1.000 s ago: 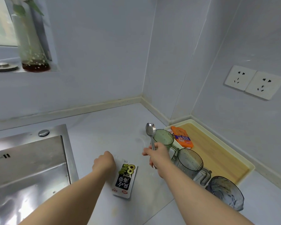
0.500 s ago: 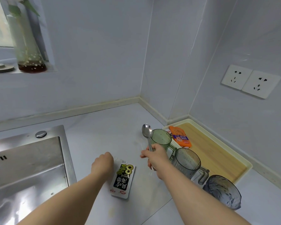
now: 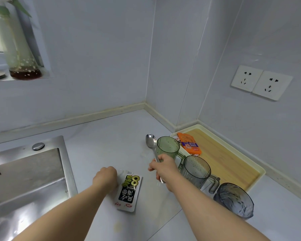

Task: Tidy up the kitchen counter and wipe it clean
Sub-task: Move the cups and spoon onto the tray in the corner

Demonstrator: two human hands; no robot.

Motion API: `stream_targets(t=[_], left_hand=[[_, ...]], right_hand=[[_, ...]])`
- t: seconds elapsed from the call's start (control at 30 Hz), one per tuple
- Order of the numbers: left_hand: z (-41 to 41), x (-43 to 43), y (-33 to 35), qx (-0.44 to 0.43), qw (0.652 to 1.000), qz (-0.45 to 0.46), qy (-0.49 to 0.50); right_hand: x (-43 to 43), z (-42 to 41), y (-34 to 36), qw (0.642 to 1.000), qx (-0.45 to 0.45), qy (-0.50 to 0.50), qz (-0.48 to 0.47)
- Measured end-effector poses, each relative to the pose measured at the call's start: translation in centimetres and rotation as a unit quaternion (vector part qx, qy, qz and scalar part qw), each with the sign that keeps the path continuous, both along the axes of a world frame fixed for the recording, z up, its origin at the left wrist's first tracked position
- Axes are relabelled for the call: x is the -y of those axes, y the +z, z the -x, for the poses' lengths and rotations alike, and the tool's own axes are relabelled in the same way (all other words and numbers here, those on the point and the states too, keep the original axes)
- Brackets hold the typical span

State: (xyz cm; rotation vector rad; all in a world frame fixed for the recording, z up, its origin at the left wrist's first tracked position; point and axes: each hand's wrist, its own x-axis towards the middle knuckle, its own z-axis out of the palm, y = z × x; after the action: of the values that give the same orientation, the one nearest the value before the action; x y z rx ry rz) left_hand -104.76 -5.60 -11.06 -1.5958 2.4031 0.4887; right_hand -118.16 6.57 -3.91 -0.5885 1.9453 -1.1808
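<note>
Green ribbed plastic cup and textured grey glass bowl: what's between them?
Head view: a grey ribbed plastic handled cup stands upright between the green ribbed plastic cup and the textured grey glass bowl.

Two hands are showing over the one counter (image 3: 111, 136): a left hand (image 3: 105, 178) and a right hand (image 3: 163, 166). One spoon (image 3: 151, 142) is showing. Two handled cups are standing right of it, a green cup (image 3: 167, 147) farther off and a grey cup (image 3: 195, 169) nearer. One glass bowl (image 3: 235, 200) is sitting nearest on the right. Two snack packets are lying about: a black-and-white packet (image 3: 128, 192) in the middle and an orange packet (image 3: 188, 143) on the single tray (image 3: 233, 164) at far right. One sink (image 3: 24, 180) is lying at left and one vase (image 3: 21, 54) is standing far left. Two sockets are sitting high on the right, a left socket (image 3: 246, 78) and a right socket (image 3: 272, 85).
</note>
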Motion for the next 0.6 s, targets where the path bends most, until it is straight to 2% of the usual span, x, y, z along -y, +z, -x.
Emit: stream_targets(t=[0.1, 0.27, 0.4, 0.43, 0.5, 0.6], left_hand=[[0.0, 0.3, 0.6, -0.001, 0.999, 0.014, -0.03], [1.2, 1.3, 3.0, -0.134, 0.989, 0.047, -0.034], [3.3, 0.8, 7.9, -0.195, 0.963, 0.155, -0.098], [4.2, 0.3, 9.4, -0.227, 0.957, 0.151, -0.103], [5.8, -0.7, 11.7, -0.338, 0.935, 0.065, -0.079], [8.1, -2.6, 14.7, -0.514, 0.852, -0.095, -0.02]], right_hand=[[0.0, 0.1, 0.0, 1.0, 0.003, 0.0, 0.004], [0.1, 0.7, 0.9, 1.0, -0.001, -0.011, 0.019], [-0.4, 1.7, 2.7, 0.999, -0.031, -0.019, 0.035], [-0.8, 2.2, 3.4, 0.998, -0.04, -0.029, 0.044], [-1.5, 3.1, 4.3, 0.996, -0.051, -0.048, 0.054], [-3.1, 4.6, 5.5, 0.991, -0.061, -0.089, 0.08]])
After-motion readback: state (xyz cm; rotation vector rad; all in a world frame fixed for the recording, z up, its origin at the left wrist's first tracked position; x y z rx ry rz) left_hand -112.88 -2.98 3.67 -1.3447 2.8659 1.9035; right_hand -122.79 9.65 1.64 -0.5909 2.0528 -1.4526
